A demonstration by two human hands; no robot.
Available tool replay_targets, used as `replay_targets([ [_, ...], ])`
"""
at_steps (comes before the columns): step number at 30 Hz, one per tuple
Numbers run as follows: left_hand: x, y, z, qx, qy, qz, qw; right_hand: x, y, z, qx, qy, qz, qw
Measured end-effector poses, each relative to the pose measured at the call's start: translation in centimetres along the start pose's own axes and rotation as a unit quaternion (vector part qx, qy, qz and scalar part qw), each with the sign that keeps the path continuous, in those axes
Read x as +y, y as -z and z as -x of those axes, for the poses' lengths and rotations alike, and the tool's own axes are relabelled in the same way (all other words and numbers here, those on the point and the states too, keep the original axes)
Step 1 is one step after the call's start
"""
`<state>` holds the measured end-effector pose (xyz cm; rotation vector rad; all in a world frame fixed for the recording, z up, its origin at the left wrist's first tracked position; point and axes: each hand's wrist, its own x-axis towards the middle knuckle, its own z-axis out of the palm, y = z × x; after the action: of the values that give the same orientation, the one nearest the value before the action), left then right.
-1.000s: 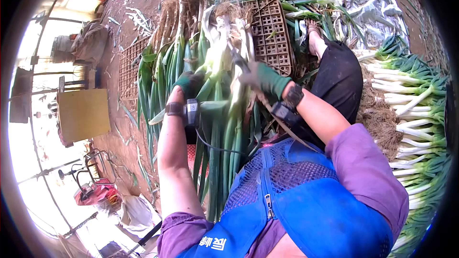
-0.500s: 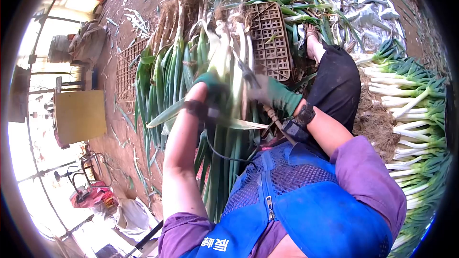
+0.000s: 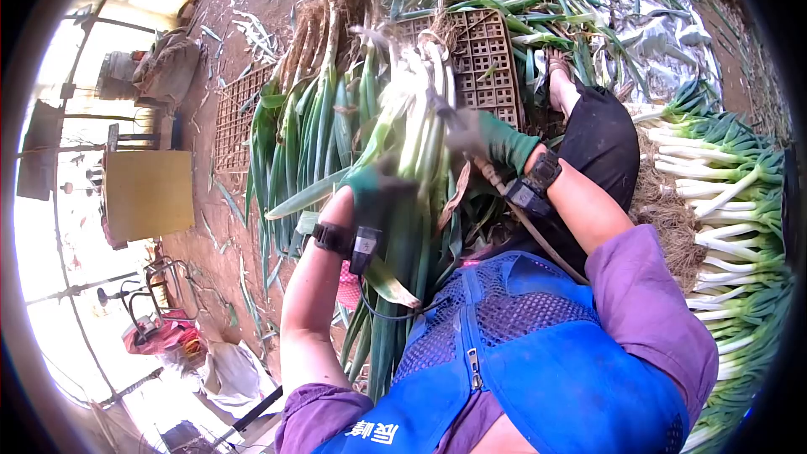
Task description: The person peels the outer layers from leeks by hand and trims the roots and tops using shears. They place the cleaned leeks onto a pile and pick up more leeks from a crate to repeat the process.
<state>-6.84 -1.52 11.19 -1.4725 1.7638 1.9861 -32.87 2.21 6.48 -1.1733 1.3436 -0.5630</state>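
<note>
A bundle of green onions (image 3: 403, 134) lies across my lap, white stalks and roots pointing away from me. My left hand (image 3: 374, 189), in a green glove, grips the green leaves of the bundle near its middle. My right hand (image 3: 487, 136), also gloved in green, is closed on a thin tool (image 3: 441, 109) pressed against the white stalks. Both wrists carry black bands, with a cable running from the left one. What the tool's tip touches is hidden among the stalks.
A brown plastic crate (image 3: 479, 59) lies under the onion roots on the dirt floor. Trimmed onions (image 3: 723, 193) are stacked in a row at the right. Loose leaves litter the ground ahead. A yellow box (image 3: 147, 193) and metal stands sit at the left.
My left hand has slid down the bundle toward me, from the pale stalks to the green leaves. My right hand with the tool shifted slightly up and right along the stalks.
</note>
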Motion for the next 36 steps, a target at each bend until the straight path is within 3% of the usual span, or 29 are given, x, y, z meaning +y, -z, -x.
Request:
replay_targets([
  [3, -1.3, 0.2, -1.1, 0.003, 0.024, -0.024, 0.999, -1.1, -0.4, 1.2, 0.026, 0.004, 0.067, 0.997],
  [4, -1.7, 0.2, -1.1, 0.007, 0.021, -0.023, 0.999, -0.9, 0.2, 0.7, 0.012, -0.028, 0.029, 0.999],
  [7, -1.2, 0.3, -0.6, 0.017, 0.02, -0.028, 0.999, -0.1, 0.1, 0.2, 0.058, 0.0, 0.053, 0.997],
  [8, -0.7, 0.3, -0.3, 0.016, 0.026, -0.034, 0.999, 0.1, 0.1, 0.4, 0.035, -0.027, 0.057, 0.997],
  [12, 1.3, -0.5, 1.1, 0.015, 0.035, 0.013, 0.999, 0.5, -0.3, 1.4, 0.025, 0.006, 0.051, 0.998],
  [18, 0.0, 0.0, 0.0, 0.028, 0.032, -0.025, 0.999, -0.5, -0.3, 2.2, -0.032, -0.03, 0.137, 0.99],
  [22, 0.2, -0.3, 0.8, 0.015, -0.054, 0.085, 0.995, 2.5, 0.0, 0.2, 0.124, 0.051, -0.058, 0.989],
  [25, 1.4, -1.3, 0.7, 0.024, -0.135, 0.039, 0.99, 1.6, 1.3, 3.0, 0.136, 0.005, -0.037, 0.99],
  [27, 0.7, -1.0, -1.1, 0.075, -0.112, -0.023, 0.991, 3.4, 1.1, 2.8, 0.132, -0.018, -0.063, 0.989],
  [29, -0.2, 0.6, -4.4, 0.026, -0.021, -0.107, 0.994, 5.5, 1.3, 2.3, 0.122, -0.035, -0.069, 0.99],
  [32, 1.5, 1.9, -4.5, 0.023, -0.016, -0.238, 0.971, 5.9, 1.6, 3.8, 0.148, -0.058, -0.087, 0.983],
  [33, 2.3, 3.0, -4.4, 0.024, 0.021, -0.169, 0.985, 6.1, 1.8, 4.1, 0.161, -0.055, -0.092, 0.981],
  [36, 3.3, 8.7, -6.3, 0.14, -0.023, -0.007, 0.99, 7.9, 2.2, 2.9, 0.189, -0.077, -0.108, 0.973],
])
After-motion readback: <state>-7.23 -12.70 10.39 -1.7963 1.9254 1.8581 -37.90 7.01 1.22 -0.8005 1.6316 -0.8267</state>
